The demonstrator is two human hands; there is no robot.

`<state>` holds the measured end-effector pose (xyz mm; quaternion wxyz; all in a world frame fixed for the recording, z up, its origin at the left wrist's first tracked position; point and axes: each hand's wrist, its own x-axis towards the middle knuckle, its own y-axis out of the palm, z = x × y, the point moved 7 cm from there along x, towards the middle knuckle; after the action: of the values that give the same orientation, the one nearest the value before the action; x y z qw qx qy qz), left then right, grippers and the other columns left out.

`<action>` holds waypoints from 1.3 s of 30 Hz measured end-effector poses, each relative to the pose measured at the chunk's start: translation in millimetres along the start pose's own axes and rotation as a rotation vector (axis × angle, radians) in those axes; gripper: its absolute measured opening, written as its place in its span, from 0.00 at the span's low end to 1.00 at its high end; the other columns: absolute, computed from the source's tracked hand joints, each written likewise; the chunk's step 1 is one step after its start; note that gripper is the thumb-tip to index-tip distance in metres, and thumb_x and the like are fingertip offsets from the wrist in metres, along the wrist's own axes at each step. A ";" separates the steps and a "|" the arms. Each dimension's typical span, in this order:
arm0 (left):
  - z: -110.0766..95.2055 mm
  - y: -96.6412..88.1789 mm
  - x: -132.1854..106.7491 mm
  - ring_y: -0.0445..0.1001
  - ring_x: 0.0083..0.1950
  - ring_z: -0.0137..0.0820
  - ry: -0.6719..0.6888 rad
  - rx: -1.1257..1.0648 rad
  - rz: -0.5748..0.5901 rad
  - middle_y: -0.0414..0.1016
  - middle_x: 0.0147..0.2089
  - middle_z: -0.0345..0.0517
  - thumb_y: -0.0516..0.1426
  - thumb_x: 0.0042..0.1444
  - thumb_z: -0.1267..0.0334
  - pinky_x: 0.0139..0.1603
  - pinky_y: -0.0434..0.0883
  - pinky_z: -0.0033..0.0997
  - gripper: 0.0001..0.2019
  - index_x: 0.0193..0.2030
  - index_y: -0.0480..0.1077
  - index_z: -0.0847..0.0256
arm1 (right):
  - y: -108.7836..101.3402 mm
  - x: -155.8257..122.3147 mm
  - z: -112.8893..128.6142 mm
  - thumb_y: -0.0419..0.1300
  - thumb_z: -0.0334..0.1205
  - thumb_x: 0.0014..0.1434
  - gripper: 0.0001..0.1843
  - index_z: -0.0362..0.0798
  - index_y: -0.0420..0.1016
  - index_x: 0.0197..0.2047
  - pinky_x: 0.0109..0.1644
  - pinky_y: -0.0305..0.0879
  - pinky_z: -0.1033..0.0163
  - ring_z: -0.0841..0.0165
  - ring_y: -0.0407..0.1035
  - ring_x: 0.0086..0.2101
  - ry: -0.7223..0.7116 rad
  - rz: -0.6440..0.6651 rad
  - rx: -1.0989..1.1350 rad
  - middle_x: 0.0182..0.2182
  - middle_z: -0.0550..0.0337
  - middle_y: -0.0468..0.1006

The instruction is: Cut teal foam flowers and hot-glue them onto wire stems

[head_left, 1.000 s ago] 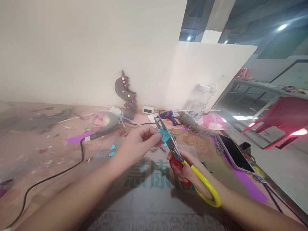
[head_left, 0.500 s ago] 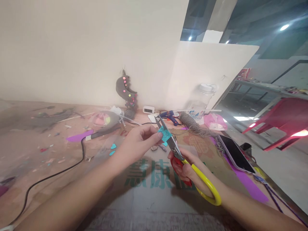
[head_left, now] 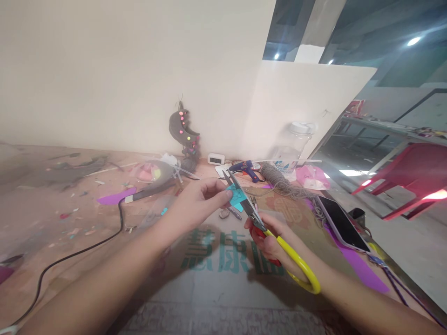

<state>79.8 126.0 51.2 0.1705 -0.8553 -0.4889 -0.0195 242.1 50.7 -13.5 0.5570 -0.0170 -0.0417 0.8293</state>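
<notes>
My left hand (head_left: 209, 200) pinches a small piece of turquoise paper (head_left: 236, 195) with a dark outline drawn on it. Fingers of my right hand (head_left: 270, 237) are wrapped round the handles of a pair of scissors (head_left: 256, 218), one loop yellow, the other red. The scissors' blades are slightly parted and lie at the right side of the paper, pointing up and left. Beneath the hands, a pen (head_left: 235, 213) lies on the table. A little turquoise scrap (head_left: 164, 211) shows just left of my left forearm.
A blue glue gun (head_left: 246, 170), a coil of grey cord (head_left: 279, 179) and a clear bottle (head_left: 293, 144) stand along the back. The phone (head_left: 342, 223) lies at right. A black cable (head_left: 80, 253) crosses the left side. One crescent ornament (head_left: 179, 128) leans by the wall.
The turquoise paper and my left hand have shifted slightly left, and my left forearm covers more of the turquoise scraps. The scissors have moved a little left too.
</notes>
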 end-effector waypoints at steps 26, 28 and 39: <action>-1.2 -15.6 2.0 0.71 0.34 0.29 0.004 0.070 -0.086 0.72 0.31 0.39 0.58 0.60 0.54 0.37 0.66 0.28 0.13 0.31 0.71 0.61 | -1.1 1.0 -6.0 0.60 0.71 0.54 0.35 0.48 0.67 0.48 0.22 0.42 0.70 0.77 0.44 0.24 0.005 0.008 -0.013 0.29 0.67 0.57; -1.1 -16.6 2.6 0.70 0.34 0.28 0.015 0.050 -0.085 0.71 0.31 0.38 0.58 0.60 0.54 0.37 0.65 0.28 0.13 0.31 0.71 0.61 | -0.6 1.1 -5.7 0.60 0.71 0.54 0.35 0.48 0.66 0.47 0.22 0.43 0.70 0.77 0.44 0.24 -0.005 0.013 -0.014 0.29 0.67 0.56; 5.8 3.6 3.1 0.75 0.37 0.30 -0.050 -0.116 0.002 0.76 0.33 0.40 0.62 0.58 0.52 0.41 0.71 0.29 0.13 0.34 0.72 0.61 | -3.5 -1.4 -2.8 0.60 0.70 0.55 0.34 0.48 0.67 0.48 0.21 0.47 0.70 0.78 0.45 0.22 -0.024 -0.052 -0.002 0.29 0.67 0.57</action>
<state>83.7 128.7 45.4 0.1082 -0.8646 -0.4900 -0.0264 246.1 50.9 -16.0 0.5776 -0.0065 -0.0496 0.8148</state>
